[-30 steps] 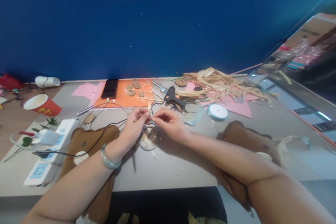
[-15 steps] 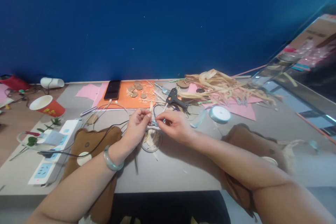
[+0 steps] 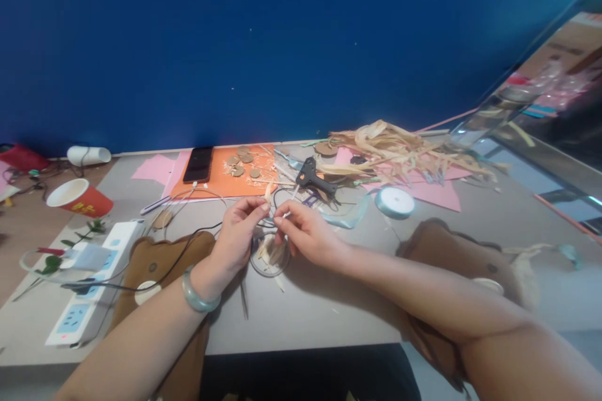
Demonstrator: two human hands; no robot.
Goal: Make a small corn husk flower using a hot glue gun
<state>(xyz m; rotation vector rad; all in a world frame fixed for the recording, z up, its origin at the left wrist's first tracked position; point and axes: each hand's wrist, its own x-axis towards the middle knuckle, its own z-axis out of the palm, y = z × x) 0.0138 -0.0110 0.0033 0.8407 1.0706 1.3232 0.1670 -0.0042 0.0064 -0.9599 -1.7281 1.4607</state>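
My left hand [image 3: 239, 233] is closed in a pinch on a small pale husk strip [image 3: 268, 190], which sticks up above the fingertips. Close beside it, my right hand [image 3: 313, 233] has thumb and fingers pinched together; whatever lies between them is too small to make out. Under both hands a round clear dish [image 3: 269, 273] with pale husk pieces rests on the table. Just beyond the right hand lies a black glue gun [image 3: 316, 179], and a light-blue ribbon [image 3: 350, 219] runs from its spool [image 3: 395, 202].
A heap of dried husk strips [image 3: 390, 144] lies at the back right. Left are a phone [image 3: 198, 165], orange sheet [image 3: 216, 183], paper cup [image 3: 83, 198] and power strip [image 3: 75, 316] with cables. Brown padded pieces [image 3: 136, 257] sit under both forearms.
My right hand has shifted slightly left and lower, closer to my left hand, and its fingers now curl downward. The left hand keeps its pinch on the husk strip. The view has moved slightly.
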